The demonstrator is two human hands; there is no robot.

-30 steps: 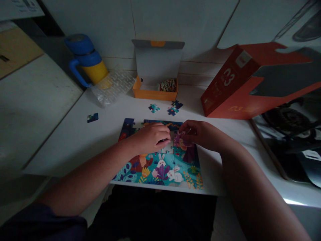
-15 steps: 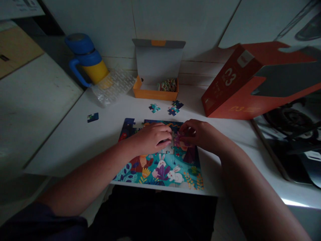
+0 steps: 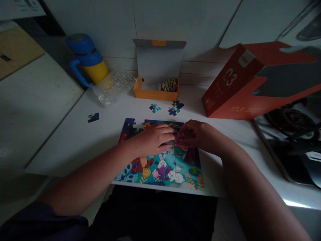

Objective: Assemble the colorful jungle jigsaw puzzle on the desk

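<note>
A partly assembled jigsaw puzzle [image 3: 150, 174] with rabbits and flowers lies at the counter's front edge. My left hand [image 3: 156, 139] rests over its middle with the fingers stretched out, the tips reaching a purple puzzle piece [image 3: 179, 138]. Thumb and fingers of my right hand [image 3: 198, 134] pinch that piece at the puzzle's upper right; whether it sits flush with its neighbours I cannot tell. Beyond the puzzle lie a loose teal piece [image 3: 154, 108] and a pair of touching pieces [image 3: 174, 110]. Another dark blue piece [image 3: 93, 117] lies off to the left.
An open orange box [image 3: 155, 95] with a patterned bundle inside stands against the wall. Left of it are a blue and yellow flask [image 3: 94, 65] and crumpled bubble wrap [image 3: 112, 88]. A tall red box [image 3: 230, 83] and a gas stove [image 3: 288, 134] occupy the right side.
My left hand's fingers have straightened and shifted right, up to the purple piece. The right hand keeps its pinch in nearly the same spot.
</note>
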